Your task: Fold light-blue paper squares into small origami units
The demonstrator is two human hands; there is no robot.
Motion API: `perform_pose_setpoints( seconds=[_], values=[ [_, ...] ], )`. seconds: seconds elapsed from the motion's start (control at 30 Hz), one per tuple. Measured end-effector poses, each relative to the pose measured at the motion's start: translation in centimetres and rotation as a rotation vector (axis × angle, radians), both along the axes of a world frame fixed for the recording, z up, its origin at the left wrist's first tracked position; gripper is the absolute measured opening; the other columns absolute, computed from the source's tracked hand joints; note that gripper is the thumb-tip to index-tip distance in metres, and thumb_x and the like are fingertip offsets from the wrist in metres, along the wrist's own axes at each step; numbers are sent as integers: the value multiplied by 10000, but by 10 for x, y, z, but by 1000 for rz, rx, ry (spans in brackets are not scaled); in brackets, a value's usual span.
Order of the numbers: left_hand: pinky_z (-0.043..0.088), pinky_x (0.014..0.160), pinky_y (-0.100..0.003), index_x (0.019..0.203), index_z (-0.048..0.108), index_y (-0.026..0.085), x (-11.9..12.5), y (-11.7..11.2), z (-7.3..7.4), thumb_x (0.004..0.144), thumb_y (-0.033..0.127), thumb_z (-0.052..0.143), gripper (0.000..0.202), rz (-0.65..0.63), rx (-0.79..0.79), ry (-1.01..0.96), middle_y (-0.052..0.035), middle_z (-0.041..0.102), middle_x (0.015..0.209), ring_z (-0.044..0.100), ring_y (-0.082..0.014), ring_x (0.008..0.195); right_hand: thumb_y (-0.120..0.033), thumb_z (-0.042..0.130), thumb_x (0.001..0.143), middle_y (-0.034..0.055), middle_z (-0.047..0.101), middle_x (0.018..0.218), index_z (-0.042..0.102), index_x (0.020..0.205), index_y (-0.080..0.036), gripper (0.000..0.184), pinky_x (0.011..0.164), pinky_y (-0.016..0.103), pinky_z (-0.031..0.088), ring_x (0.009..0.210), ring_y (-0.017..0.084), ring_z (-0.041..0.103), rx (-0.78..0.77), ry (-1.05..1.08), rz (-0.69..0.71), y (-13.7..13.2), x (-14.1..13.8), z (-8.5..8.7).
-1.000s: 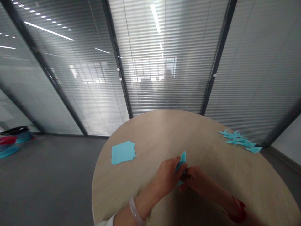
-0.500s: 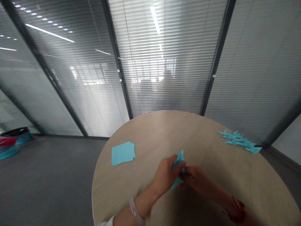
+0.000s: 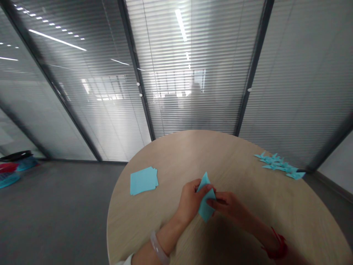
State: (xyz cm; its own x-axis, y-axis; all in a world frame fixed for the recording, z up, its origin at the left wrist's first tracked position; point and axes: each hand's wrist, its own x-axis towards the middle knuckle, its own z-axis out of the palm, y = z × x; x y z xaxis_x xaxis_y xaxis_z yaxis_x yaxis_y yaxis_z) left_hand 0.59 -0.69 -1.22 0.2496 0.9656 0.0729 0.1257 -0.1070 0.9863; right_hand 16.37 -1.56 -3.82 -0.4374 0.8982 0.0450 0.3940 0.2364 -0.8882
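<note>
Between my two hands, above the near part of the round table [image 3: 176, 158], is a folded piece of light-blue paper [image 3: 206, 212] with a pointed upper tip. My left hand [image 3: 190, 198] grips its left side, thumb lying across the front. On the right edge, my right hand [image 3: 227, 206] pinches the paper between thumb and fingers; some fingertips are hidden behind it. A stack of flat blue paper sheets [image 3: 143, 181] lies to the left of my hands. Several folded blue paper pieces with pointed ends [image 3: 278, 163] sit in a cluster near the table's right edge.
Glass partitions with blinds [image 3: 193, 106] stand right behind the table's far edge. On the grey floor [image 3: 68, 206] at far left are containers with blue and red parts [image 3: 8, 175]. A clear bangle [image 3: 159, 248] and a red cord bracelet [image 3: 280, 246] circle my wrists.
The folded paper has turned so that its broad face shows more, and its lower part looks wider. My right thumb now lies on its front. Both hands stay in nearly the same place.
</note>
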Motion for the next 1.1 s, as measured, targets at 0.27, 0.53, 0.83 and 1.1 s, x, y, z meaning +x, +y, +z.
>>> perform_pose_setpoints(
  seconds=[0.27, 0.53, 0.83, 1.1],
  values=[
    [499, 660, -280, 836, 656, 135, 1, 3, -3, 768, 471, 634, 344, 12, 0, -58, -73, 713, 810, 651, -194, 729, -456, 478, 849, 3, 542, 534, 572, 595, -173, 392, 505, 251, 379, 504, 138, 503, 24, -4, -22, 0, -2, 0],
    [491, 635, -275, 744, 620, 147, 2, 4, -5, 791, 466, 605, 322, 69, 32, 21, -75, 710, 761, 647, -189, 692, -405, 460, 854, -6, 512, 538, 553, 597, -174, 358, 491, 249, 348, 497, 129, 457, 48, -40, -29, -2, -3, -1],
    [503, 632, -284, 752, 611, 141, 2, 3, -6, 789, 492, 597, 353, 48, 0, -65, -72, 697, 742, 643, -183, 666, -378, 461, 863, 19, 580, 569, 575, 632, -169, 332, 497, 240, 379, 529, 143, 525, 36, -63, -40, -5, -5, 5],
    [495, 613, -271, 770, 597, 137, 3, 5, -9, 839, 508, 516, 386, 34, 7, -115, -51, 654, 700, 615, -160, 633, -386, 445, 893, 28, 623, 604, 619, 710, -152, 344, 497, 227, 405, 541, 145, 564, 79, -82, -8, -2, -4, -3]
  ],
)
